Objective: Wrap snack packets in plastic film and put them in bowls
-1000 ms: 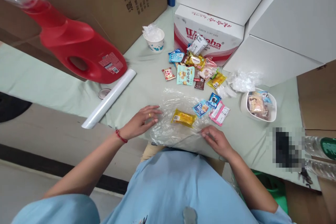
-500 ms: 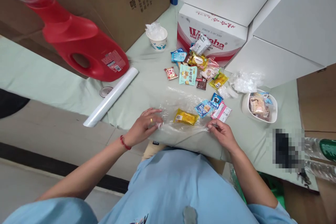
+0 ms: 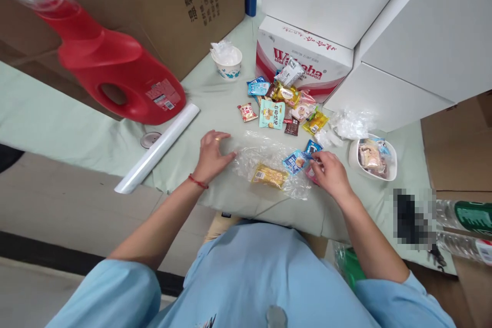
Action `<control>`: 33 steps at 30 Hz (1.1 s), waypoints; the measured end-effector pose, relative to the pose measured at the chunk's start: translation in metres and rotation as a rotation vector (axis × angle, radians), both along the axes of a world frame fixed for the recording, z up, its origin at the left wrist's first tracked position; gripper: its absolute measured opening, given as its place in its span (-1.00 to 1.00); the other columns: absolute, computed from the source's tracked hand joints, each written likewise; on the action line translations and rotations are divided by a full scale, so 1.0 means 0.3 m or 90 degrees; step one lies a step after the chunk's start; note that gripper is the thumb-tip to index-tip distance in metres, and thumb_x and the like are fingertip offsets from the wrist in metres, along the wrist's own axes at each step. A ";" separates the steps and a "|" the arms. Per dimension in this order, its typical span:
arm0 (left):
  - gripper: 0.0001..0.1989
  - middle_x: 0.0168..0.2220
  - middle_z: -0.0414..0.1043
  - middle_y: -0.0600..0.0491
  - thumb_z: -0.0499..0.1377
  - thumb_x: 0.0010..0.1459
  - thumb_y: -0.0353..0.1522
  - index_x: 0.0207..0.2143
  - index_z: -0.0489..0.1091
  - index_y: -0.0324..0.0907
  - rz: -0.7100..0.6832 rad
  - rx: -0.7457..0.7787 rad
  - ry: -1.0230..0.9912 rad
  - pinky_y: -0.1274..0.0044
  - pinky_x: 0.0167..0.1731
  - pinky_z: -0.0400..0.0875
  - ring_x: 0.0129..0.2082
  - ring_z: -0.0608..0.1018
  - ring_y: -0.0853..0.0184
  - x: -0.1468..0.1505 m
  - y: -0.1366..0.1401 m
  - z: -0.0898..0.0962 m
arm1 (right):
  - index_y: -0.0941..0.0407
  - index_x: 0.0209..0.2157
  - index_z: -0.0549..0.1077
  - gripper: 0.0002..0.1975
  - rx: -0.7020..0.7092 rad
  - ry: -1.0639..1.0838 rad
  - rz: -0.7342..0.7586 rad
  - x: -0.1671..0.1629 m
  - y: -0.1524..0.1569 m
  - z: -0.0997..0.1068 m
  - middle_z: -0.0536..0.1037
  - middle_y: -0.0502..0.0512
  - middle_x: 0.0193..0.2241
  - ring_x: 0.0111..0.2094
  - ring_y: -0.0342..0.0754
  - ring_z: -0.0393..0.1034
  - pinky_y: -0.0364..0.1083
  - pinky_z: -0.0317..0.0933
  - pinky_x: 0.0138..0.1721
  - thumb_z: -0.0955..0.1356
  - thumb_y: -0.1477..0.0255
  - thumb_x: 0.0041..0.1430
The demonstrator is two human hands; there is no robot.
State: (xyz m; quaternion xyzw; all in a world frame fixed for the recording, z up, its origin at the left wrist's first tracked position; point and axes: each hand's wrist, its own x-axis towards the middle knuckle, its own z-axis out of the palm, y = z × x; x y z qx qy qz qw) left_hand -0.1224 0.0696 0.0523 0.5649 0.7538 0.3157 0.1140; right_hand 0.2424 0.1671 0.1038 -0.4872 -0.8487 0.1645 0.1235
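Note:
A sheet of clear plastic film (image 3: pixel 246 161) lies crumpled on the green cloth, with a yellow-wrapped snack (image 3: pixel 270 176) under a layer of it. To the film's left, my left hand (image 3: pixel 211 158) is open, thumb and fingers apart, the thumb tip at the film's edge. My right hand (image 3: pixel 331 173) is at the right, its fingertips pinched beside a blue snack packet (image 3: pixel 296 162). What the pinch holds, if anything, is hidden. Another dark blue packet (image 3: pixel 313 146) lies just beyond those fingertips, and a pink packet (image 3: pixel 312 175) is partly covered by the hand.
Farther back, several snack packets (image 3: pixel 272 114) lie piled against a red-and-white carton (image 3: pixel 326 69). A white bowl of snacks (image 3: pixel 392 166) and crumpled plastic (image 3: pixel 353 122) are at the right. A white roll (image 3: pixel 157 148), red jug (image 3: pixel 123 69) and paper cup (image 3: pixel 229 70) stand left.
The film's near edge now lies over the yellow snack. My left hand has let go and moved up and left, opening. My right hand has moved farther from me, to the blue packets.

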 end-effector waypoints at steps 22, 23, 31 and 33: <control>-0.63 0.13 0.55 0.02 0.00 0.40 -0.37 0.08 0.53 0.02 -0.244 -0.075 0.185 0.18 -0.12 0.28 -0.05 0.45 0.08 0.355 -0.079 0.030 | 0.07 -0.17 0.58 -0.85 -0.008 -0.043 0.179 -0.312 0.018 0.008 0.50 0.18 -0.03 -0.04 0.10 0.35 -0.01 0.25 -0.03 0.35 0.44 0.30; -0.65 0.13 0.55 0.03 0.02 0.38 -0.38 0.04 0.55 0.02 -0.233 -0.075 0.161 0.17 -0.12 0.29 -0.06 0.45 0.07 0.355 -0.077 0.023 | 0.06 -0.13 0.57 -0.82 -0.019 -0.054 0.219 -0.307 -0.027 0.011 0.51 0.16 -0.04 -0.10 0.06 0.40 -0.04 0.28 -0.10 0.32 0.46 0.32; -0.74 -0.03 0.59 -0.04 0.13 0.21 -0.36 -0.12 0.56 -0.12 -0.026 -0.011 -0.294 0.33 -0.02 0.48 -0.03 0.55 0.21 0.243 -0.051 -0.061 | 0.01 0.04 0.52 -0.63 -0.025 -0.137 0.367 -0.294 -0.237 -0.086 0.21 0.02 0.42 0.03 0.05 0.50 -0.04 0.36 -0.11 0.20 0.58 0.38; -0.68 0.02 0.54 -0.09 0.16 0.20 -0.29 -0.02 0.50 -0.16 0.100 -0.022 -0.331 0.37 -0.08 0.50 -0.07 0.56 0.22 0.213 -0.034 -0.063 | 0.01 0.05 0.52 -0.62 -0.042 -0.159 0.372 -0.300 -0.237 -0.078 0.10 -0.03 0.46 0.03 0.04 0.52 -0.06 0.38 -0.11 0.20 0.58 0.36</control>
